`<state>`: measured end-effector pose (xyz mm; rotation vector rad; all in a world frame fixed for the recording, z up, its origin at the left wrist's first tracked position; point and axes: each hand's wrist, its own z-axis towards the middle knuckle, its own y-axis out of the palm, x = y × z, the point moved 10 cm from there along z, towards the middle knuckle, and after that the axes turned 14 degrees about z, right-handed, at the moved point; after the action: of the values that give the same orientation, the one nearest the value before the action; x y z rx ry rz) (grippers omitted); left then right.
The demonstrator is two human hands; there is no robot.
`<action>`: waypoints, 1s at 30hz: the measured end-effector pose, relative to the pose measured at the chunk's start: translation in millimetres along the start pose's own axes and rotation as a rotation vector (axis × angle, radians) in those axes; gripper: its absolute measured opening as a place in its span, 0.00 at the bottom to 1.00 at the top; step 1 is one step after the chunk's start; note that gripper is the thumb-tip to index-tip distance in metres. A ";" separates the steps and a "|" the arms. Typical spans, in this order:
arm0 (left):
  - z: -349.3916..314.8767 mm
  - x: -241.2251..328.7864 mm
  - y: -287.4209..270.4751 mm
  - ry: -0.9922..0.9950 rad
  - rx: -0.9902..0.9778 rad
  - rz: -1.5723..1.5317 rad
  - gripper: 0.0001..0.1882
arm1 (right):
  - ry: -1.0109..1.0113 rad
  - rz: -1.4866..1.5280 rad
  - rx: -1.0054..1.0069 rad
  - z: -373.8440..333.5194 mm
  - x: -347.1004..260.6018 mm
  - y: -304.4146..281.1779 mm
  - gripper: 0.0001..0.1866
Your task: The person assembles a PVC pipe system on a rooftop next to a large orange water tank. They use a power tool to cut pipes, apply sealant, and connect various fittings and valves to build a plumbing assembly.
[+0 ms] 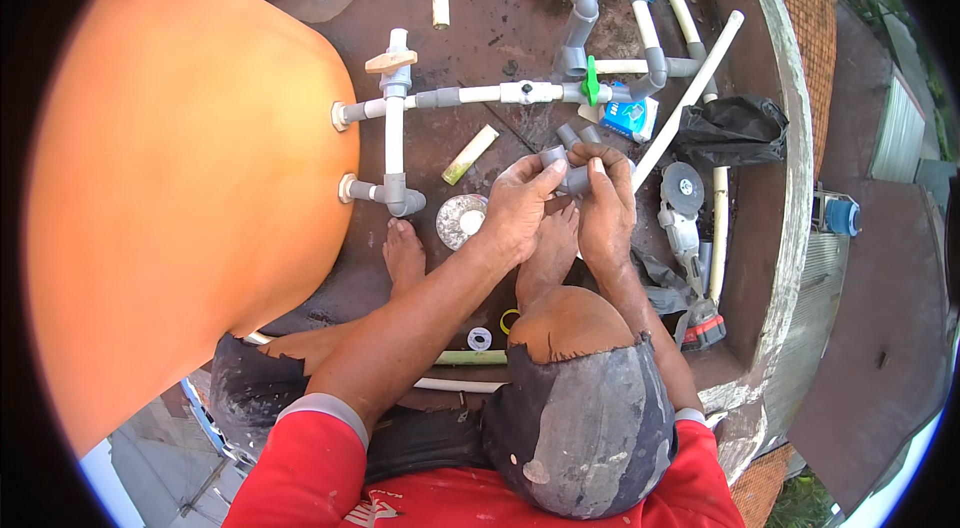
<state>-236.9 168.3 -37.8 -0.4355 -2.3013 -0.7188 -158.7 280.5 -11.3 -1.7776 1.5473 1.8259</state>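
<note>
Both my hands meet in front of me over my bare feet, fingers closed on a grey plastic pipe fitting (575, 181). My left hand (517, 203) pinches its left side with the thumb on top. On the opposite side my right hand (606, 213) grips it, with the fingers curled over. The fingers hide part of the fitting, so I cannot tell its full shape. Just beyond the hands lie more grey fittings (568, 135). To the left of them is a short white pipe offcut (470, 154), and nearer, a round whitish tin (462, 220).
A large orange tank (190, 168) fills the left, joined to white-and-grey pipework with a green-handled valve (591, 82). At right lie a long white pipe (690, 106), a black plastic bag (733, 130) and an angle grinder (681, 228). A tape roll (479, 339) lies near my legs.
</note>
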 end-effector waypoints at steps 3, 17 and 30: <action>16.1 -14.2 -15.0 -0.018 0.040 -0.021 0.16 | 0.100 -0.015 0.051 3.3 21.4 -23.9 0.18; 60.1 -5.1 10.9 0.029 0.037 -0.270 0.12 | 0.173 -0.330 0.046 85.3 3.9 -19.2 0.20; 81.2 4.5 1.9 0.078 0.039 -0.047 0.17 | 0.202 -0.347 -0.086 117.1 7.0 -9.0 0.19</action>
<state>-280.4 219.2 -84.1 -0.3308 -2.2543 -0.7003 -229.6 366.0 -50.1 -2.1665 1.1369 1.6086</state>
